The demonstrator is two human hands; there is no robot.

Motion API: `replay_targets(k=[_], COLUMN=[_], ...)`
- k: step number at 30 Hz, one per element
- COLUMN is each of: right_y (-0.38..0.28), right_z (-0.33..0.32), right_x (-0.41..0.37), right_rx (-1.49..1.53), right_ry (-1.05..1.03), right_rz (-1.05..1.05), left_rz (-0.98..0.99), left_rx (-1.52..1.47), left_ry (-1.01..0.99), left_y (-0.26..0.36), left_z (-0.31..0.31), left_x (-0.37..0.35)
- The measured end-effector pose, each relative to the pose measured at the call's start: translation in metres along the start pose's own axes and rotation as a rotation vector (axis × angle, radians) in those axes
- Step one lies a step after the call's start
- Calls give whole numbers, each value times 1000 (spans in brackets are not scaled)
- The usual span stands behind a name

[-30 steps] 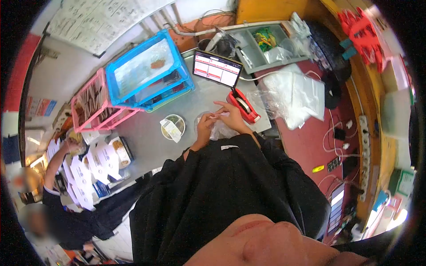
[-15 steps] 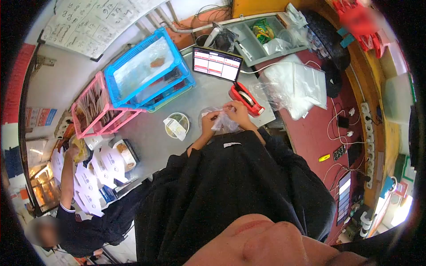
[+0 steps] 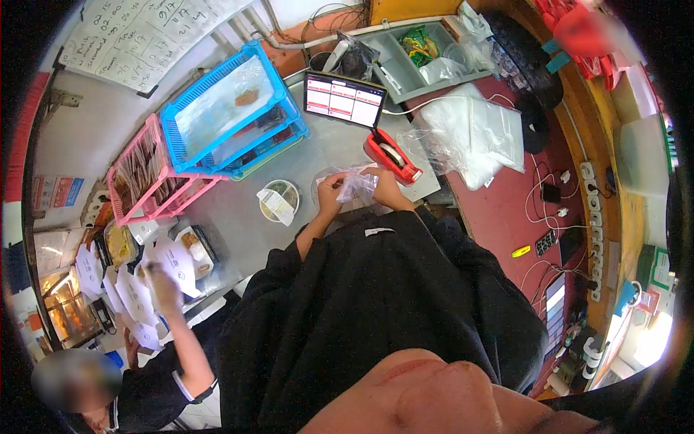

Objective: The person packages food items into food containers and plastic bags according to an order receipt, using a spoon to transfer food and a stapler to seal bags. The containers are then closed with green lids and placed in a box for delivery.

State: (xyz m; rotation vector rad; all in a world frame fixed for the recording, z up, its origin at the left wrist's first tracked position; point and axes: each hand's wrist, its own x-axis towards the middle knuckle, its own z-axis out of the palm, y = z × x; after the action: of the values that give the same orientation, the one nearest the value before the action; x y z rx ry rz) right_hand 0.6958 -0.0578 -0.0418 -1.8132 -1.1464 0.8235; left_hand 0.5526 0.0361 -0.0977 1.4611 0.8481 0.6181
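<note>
A clear plastic bag (image 3: 352, 186) is gathered up at the metal table's near edge, in front of my chest. My left hand (image 3: 330, 194) pinches its left side with bent fingers. My right hand (image 3: 388, 189) grips the opposite side, close to the red tape dispenser (image 3: 392, 157). What the bag holds, if anything, I cannot make out. Left of my hands stands a round tub (image 3: 288, 194) with a white paper slip (image 3: 276, 206) lying across its top.
A tablet (image 3: 343, 100) stands behind the dispenser. Blue stacked baskets (image 3: 170, 123) and a pink rack (image 3: 119, 195) are at left. A stack of plastic bags (image 3: 470, 137) lies on the red surface at right. A co-worker's hand (image 3: 165, 289) is over white boxes (image 3: 173, 264) at lower left.
My hands keep hold of the bag, and its gathered top is spread differently between them. The co-worker's arm has swung from the yellow-filled container to nearer boxes. The view has shifted slightly.
</note>
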Motion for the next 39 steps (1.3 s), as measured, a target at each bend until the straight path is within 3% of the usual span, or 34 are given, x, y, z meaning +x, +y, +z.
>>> replay_targets(k=[2,4,6,9,16,24,27,29,30,32,37,39], right_y=[4,12,19,29,32,19,29,45,41,21,12,19], right_z=[1,3,5,9,17,10,15,23,23,23,26,28], right_x=[0,0,3,4,3,-2,4,14,11,0,3,8], right_rx=[57,82,107,137,60,-108,-178,-256,-256,-590,-668,-687], right_ry=[114,119,131,166,148,86,94,261,259,20,52,36], right_rz=[-145,-108,-71,28,-99,-95,-164,-596,-595,-274,-258,-283], left_rz=[59,115,307,253,209,355,311,301,292,355,428,289], left_rx=[23,48,104,91,164,305,306,291,277,307,351,272], left_ry=[33,65,117,82,9,32,17,19,17,35,31,1], left_y=[-10,0,7,10,4,14,19,20,20,23,27,30], left_z=[2,6,10,7,1,1,-1,-2,-2,-1,-2,-3], left_x=[-1,-6,-9,-9,-5,-9,-10,-8,-8,-5,-2,-1])
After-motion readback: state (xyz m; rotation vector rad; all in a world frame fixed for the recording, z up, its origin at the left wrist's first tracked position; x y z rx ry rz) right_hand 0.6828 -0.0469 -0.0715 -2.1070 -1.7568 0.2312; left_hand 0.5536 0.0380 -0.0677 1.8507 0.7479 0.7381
